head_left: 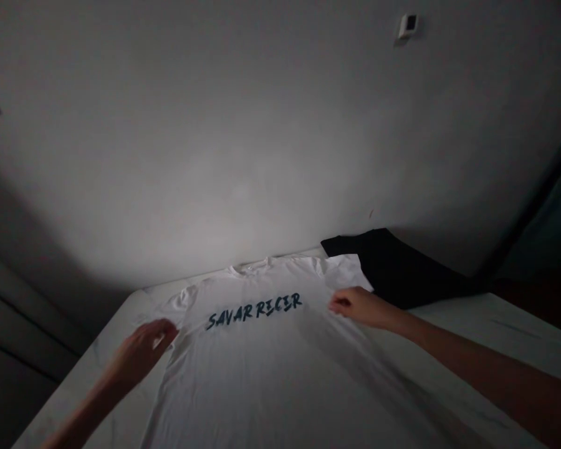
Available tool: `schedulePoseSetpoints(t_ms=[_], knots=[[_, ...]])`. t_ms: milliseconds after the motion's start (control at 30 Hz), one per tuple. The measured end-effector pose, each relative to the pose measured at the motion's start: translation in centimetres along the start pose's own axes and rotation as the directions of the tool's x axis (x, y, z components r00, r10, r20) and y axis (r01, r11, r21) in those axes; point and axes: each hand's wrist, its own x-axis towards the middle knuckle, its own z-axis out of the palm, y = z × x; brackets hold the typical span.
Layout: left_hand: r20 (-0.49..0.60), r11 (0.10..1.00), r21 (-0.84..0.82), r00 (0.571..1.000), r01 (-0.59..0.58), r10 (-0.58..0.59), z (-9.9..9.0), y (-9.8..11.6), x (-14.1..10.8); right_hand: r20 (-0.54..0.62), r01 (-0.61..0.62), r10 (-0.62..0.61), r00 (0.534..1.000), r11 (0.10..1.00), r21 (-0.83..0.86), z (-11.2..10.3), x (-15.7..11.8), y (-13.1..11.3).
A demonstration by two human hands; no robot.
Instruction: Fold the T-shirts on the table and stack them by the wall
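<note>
A white T-shirt (262, 362) with dark lettering across its chest lies spread on a pale table, its collar toward the wall. Its left sleeve is bunched and wrinkled, while the right one lies flatter. My left hand (143, 349) is at the shirt's left side below that sleeve, fingers curved with a gap between thumb and fingers. Near the right sleeve, my right hand (358, 305) has its fingers curled together at the shirt's side; whether cloth is pinched in them is too dark to tell.
Black folded cloth (402, 268) lies at the table's back right, partly under the shirt's right sleeve. The pale table (509, 330) meets a grey wall behind. A small white device (408, 25) is mounted high on the wall. Bluish fabric hangs at far right.
</note>
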Motion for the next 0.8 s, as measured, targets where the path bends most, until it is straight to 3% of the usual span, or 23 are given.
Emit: schedulePoseSetpoints(t_ms=[33, 67, 133, 200, 300, 400, 533, 667, 800], knots=[[0.087, 0.992, 0.046, 0.990, -0.119, 0.115, 1.0, 1.5, 3.8, -0.006, 0.020, -0.021, 1.000, 0.996, -0.085, 0.5, 4.3, -0.7], [0.119, 0.983, 0.096, 0.982, -0.157, 0.145, 2.1, 2.9, 7.3, -0.040, 0.000, -0.007, 0.999, 0.986, -0.167, 1.1, 8.5, -1.3], [0.132, 0.971, 0.204, 0.987, -0.122, 0.096, 4.5, 5.5, 12.9, -0.088, -0.031, 0.011, 0.996, 0.972, -0.232, 2.5, 15.7, -1.8], [0.106, 0.965, 0.259, 0.994, -0.030, 0.002, 7.2, 7.2, 16.7, -0.124, -0.074, 0.042, 0.991, 0.961, -0.265, 4.0, 21.2, -1.7], [0.100, 0.964, 0.255, 0.990, 0.070, -0.098, 11.4, 8.4, 20.3, -0.151, -0.129, 0.086, 0.985, 0.943, -0.306, 6.2, 26.4, -1.0], [0.125, 0.961, 0.233, 0.976, 0.147, -0.179, 14.5, 8.7, 22.9, -0.166, -0.151, 0.101, 0.981, 0.933, -0.325, 8.3, 29.3, -0.5], [0.170, 0.957, 0.191, 0.953, 0.216, -0.249, 16.1, 8.6, 24.9, -0.160, -0.134, 0.086, 0.983, 0.937, -0.322, 10.3, 31.3, -0.1], [0.185, 0.969, 0.123, 0.954, 0.214, -0.234, 16.5, 8.5, 24.6, -0.196, -0.098, 0.037, 0.980, 0.945, -0.312, 11.3, 31.6, 0.3], [0.063, 0.969, 0.065, 0.968, 0.239, -0.243, 17.5, 8.8, 23.2, -0.295, -0.082, -0.012, 0.955, 0.949, -0.304, 12.3, 31.0, 0.8]])
